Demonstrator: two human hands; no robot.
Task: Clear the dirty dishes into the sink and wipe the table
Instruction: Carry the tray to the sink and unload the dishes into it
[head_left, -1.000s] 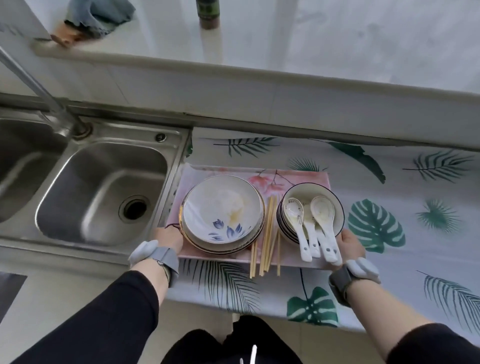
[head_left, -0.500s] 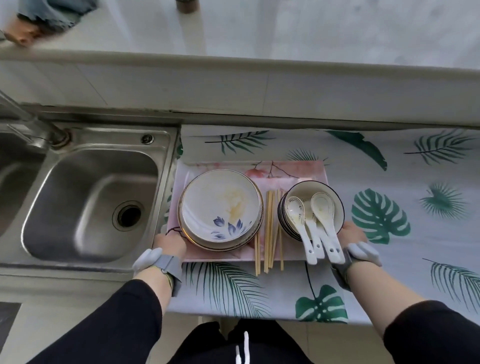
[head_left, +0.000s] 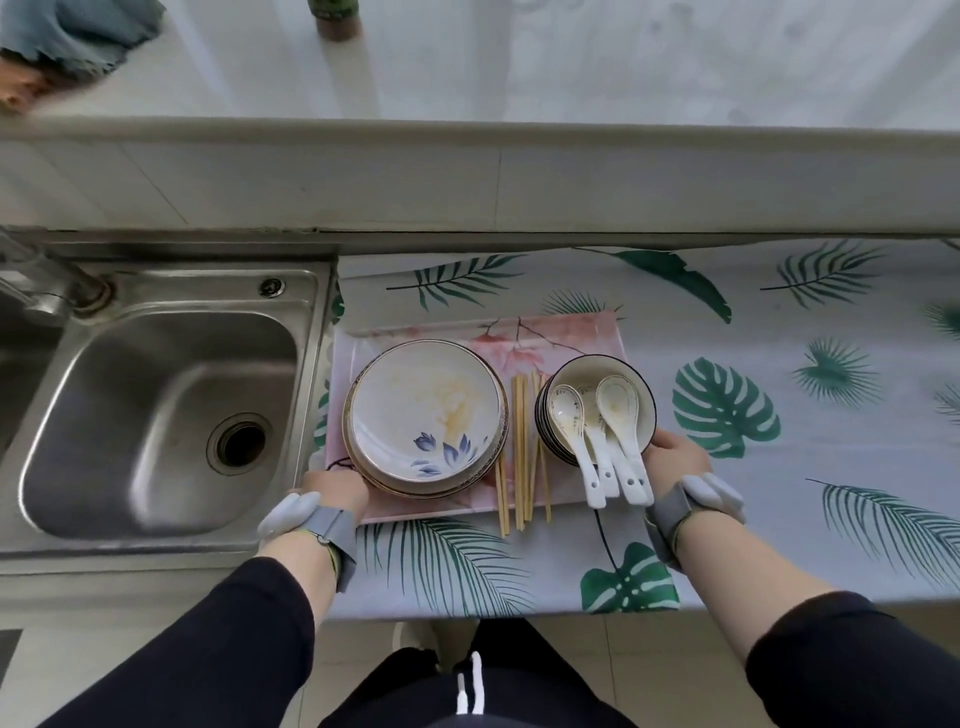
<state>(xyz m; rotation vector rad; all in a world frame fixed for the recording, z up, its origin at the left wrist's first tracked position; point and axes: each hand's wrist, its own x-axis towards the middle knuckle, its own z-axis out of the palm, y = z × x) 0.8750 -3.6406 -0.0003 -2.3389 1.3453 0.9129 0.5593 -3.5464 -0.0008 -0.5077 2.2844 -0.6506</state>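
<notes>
A pink flowered tray (head_left: 561, 338) lies on the leaf-print counter cover (head_left: 831, 467), right beside the steel sink (head_left: 156, 415). On it stand a stack of stained plates (head_left: 426, 410), a stack of dark-rimmed bowls (head_left: 587, 371) with three white spoons (head_left: 618, 415) in the top one, and several wooden chopsticks (head_left: 522, 467) between them. My left hand (head_left: 332, 488) holds the tray's near left corner, fingers hidden behind the plates. My right hand (head_left: 675, 457) holds the tray's right edge beside the bowls.
The sink basin has an open drain and a faucet (head_left: 47, 280) at its back left. A tiled ledge runs behind the counter; a blue-grey cloth (head_left: 78, 31) and a bottle base (head_left: 337, 15) sit on the sill above it.
The tray stays beside the sink with both hands still at its edges. Only my head view has shifted a little.
</notes>
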